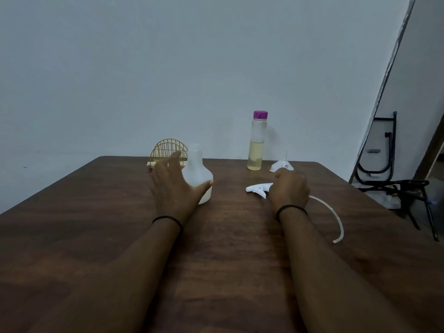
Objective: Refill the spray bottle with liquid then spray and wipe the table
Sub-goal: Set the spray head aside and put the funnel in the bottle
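A translucent white spray bottle [197, 175] stands uncapped on the brown table [96, 212]. My left hand [174, 186] cups it from the left, with the thumb across its front. Its white trigger spray head [258, 188] lies on the table to the right, nozzle pointing left. My right hand [289, 188] is curled over the head's rear end, and the clear dip tube [336, 219] curves away to the right. A tall clear refill bottle [257, 150] with a purple cap, about half full of yellowish liquid, stands at the back. A small white funnel [282, 165] sits upside down beside it.
A yellow wire napkin holder [165, 150] with white paper at its base stands at the table's far edge, behind my left hand. The wall rises just behind the table. Black metal frames [394, 186] lie on the floor to the right.
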